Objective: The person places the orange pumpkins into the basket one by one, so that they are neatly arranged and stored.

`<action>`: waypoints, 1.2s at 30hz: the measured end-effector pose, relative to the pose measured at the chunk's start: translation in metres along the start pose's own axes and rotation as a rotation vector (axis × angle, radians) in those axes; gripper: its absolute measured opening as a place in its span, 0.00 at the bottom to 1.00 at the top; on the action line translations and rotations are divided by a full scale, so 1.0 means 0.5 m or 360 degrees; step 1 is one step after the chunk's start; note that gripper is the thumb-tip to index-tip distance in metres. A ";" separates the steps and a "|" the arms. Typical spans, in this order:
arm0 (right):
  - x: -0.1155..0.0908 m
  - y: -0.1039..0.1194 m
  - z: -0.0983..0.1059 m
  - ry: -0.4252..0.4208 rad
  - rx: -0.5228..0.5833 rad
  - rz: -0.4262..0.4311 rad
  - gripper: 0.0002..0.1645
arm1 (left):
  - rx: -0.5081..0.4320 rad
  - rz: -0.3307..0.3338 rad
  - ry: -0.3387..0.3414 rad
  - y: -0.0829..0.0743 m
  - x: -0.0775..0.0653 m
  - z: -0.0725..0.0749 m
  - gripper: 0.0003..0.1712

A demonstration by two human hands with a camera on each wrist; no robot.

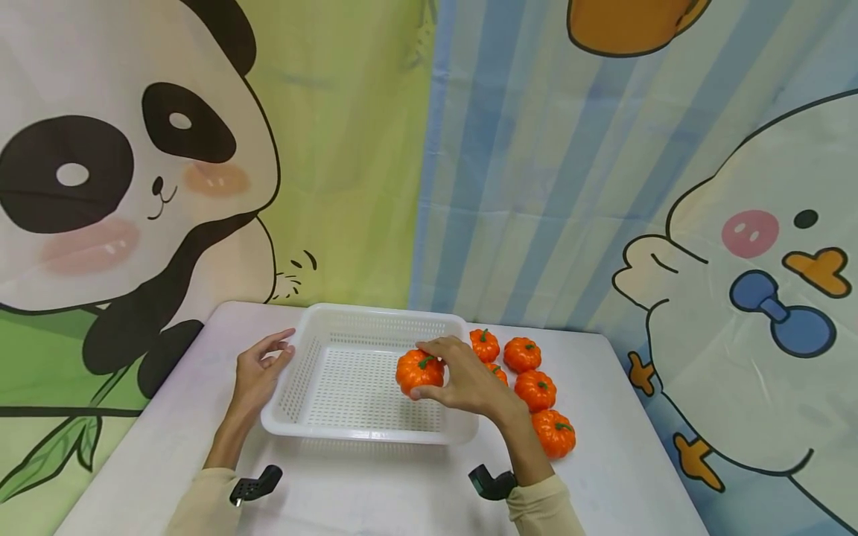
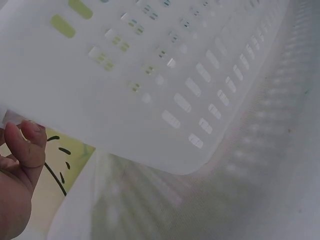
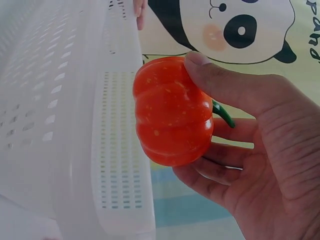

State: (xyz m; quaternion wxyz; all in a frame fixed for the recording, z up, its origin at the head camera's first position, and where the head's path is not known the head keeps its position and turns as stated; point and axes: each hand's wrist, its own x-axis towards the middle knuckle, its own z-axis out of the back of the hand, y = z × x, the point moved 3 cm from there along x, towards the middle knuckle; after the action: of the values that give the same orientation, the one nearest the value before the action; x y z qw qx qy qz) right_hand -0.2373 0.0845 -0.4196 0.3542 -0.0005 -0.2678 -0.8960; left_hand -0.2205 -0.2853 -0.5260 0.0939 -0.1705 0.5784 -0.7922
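Observation:
My right hand (image 1: 462,376) holds a small orange pumpkin (image 1: 418,372) between thumb and fingers, above the right part of a white perforated plastic basket (image 1: 362,433). The right wrist view shows the pumpkin's (image 3: 172,112) ribbed, glossy side and its green stem pointing toward the palm. At the basket's left rim is my left hand (image 1: 258,376), thumb and fingers slightly bent and spread, the tips at the rim. In the left wrist view, part of this hand (image 2: 20,170) shows beside the basket wall (image 2: 100,115); the exact contact is hard to make out. No pumpkin lies inside the basket.
Several more orange pumpkins (image 1: 535,391) stand on the white table (image 1: 623,447) right of the basket, one partly hidden by my right hand. Behind the table hangs a printed curtain (image 1: 362,186). A black wrist mount (image 1: 492,482) sits on each forearm.

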 end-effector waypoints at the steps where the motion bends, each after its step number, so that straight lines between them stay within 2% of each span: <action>1: 0.001 0.001 0.000 -0.0001 0.0001 0.0002 0.46 | -0.0004 -0.0001 -0.0002 0.001 0.000 0.000 0.25; 11: 0.024 0.010 0.004 0.0045 -0.0029 0.0037 0.46 | -0.0041 -0.0006 0.0015 0.003 0.002 0.000 0.26; 20: 0.049 0.025 0.006 0.0101 -0.0046 0.0113 0.45 | -0.0038 0.0025 0.0004 0.004 0.001 -0.001 0.26; 28: 0.064 0.040 0.002 0.0129 -0.0071 0.0158 0.45 | 0.0006 -0.0012 0.0002 0.004 0.001 0.000 0.25; 36: 0.085 0.055 -0.001 0.0188 -0.0048 0.0209 0.44 | -0.0026 0.0009 0.0009 0.004 0.001 0.001 0.25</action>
State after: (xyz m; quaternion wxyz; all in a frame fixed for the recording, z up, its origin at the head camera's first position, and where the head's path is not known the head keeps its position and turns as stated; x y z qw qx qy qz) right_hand -0.2513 0.0406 -0.3988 0.4273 0.0293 -0.2325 -0.8732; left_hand -0.2209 -0.2863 -0.5275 0.0932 -0.1674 0.5855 -0.7877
